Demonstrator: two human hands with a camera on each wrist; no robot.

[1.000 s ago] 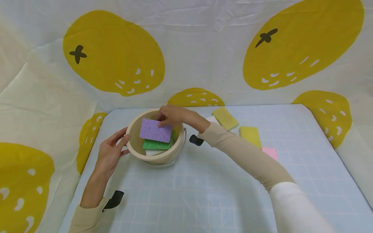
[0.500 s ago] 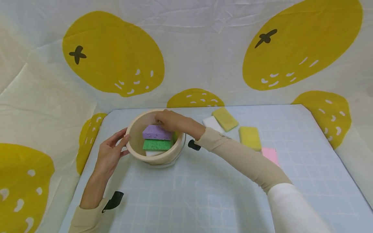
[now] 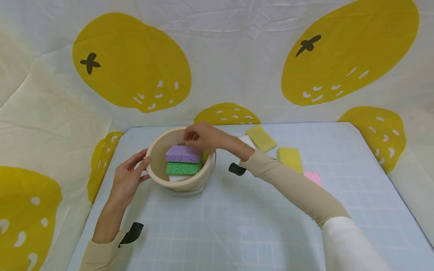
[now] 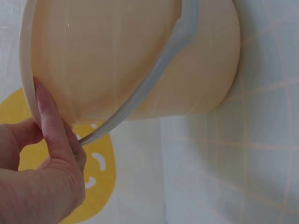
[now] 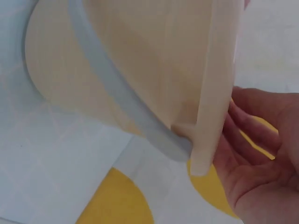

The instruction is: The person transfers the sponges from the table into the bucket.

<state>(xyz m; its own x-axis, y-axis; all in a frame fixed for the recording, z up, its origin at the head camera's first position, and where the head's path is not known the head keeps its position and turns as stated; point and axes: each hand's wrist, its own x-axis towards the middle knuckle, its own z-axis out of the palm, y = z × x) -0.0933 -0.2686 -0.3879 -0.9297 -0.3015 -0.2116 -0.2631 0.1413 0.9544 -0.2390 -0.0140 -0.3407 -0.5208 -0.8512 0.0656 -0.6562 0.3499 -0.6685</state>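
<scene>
A cream bucket (image 3: pixel 154 162) with a grey handle (image 4: pixel 140 91) stands upright at the left of the table. My left hand (image 3: pixel 127 182) pinches its left rim between thumb and fingers. Inside, a purple sponge (image 3: pixel 183 154) lies on a green sponge (image 3: pixel 182 168), with a white piece (image 3: pixel 179 178) under that. Something yellow-green (image 3: pixel 205 156) shows at the bucket's right inner wall. Over the right part of the opening is my right hand (image 3: pixel 208 136), fingers loosely bent with nothing between them. In the right wrist view that hand (image 5: pixel 261 158) appears beyond the rim.
To the bucket's right lie two yellow sponges (image 3: pixel 261 137), a white one (image 3: pixel 247 141) partly behind the right forearm, and a pink one (image 3: pixel 312 178) partly behind the sleeve. A white cloth with yellow fruit prints (image 3: pixel 237 67) hangs behind the pale blue tabletop (image 3: pixel 190 229).
My right hand has lowered the purple sponge onto the green one, let it go, and risen slightly to the right. The left hand keeps its place on the rim.
</scene>
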